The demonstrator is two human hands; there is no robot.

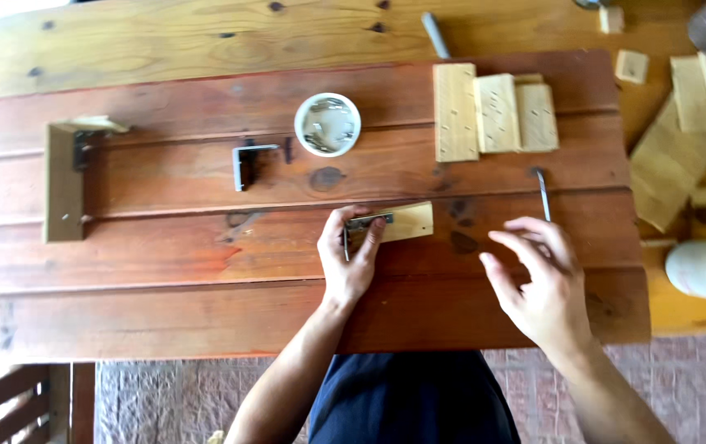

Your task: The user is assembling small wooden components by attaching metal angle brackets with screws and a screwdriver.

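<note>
Reddish-brown wooden planks make up the work board [164, 263], and we take the small white round cup [327, 124] on it as our landmark. In the head view, the one view we have, the small pale wooden block [406, 221] lies below the cup and a little to its right, flat on the board. A dark metal angle bracket [361, 224] sits against the block's left end. Our left hand [348, 259] presses it there, thumb and fingers closed around bracket and block end. Our right hand [538, 275], well to the right of the cup and lower, hovers with its fingers loosely spread and holds nothing; just above it lies a thin metal nail or pin [542, 193].

We judge the block light, stiff and dry, not slippery, so it is best steadied at its left end, where the bracket meets it. The bracket looks thin, rigid and easy to shift.

To the left of the cup lie a second dark metal angle bracket [246, 163] and, further off, an upright brown wooden post with a bracket [64, 181]. To the right of the cup rest three pale wooden slabs [494, 113].

The cup's contents are hard to make out, perhaps small metal fasteners. Our fingers hide much of the bracket. Scrap wood at the right edge is cut off.
</note>
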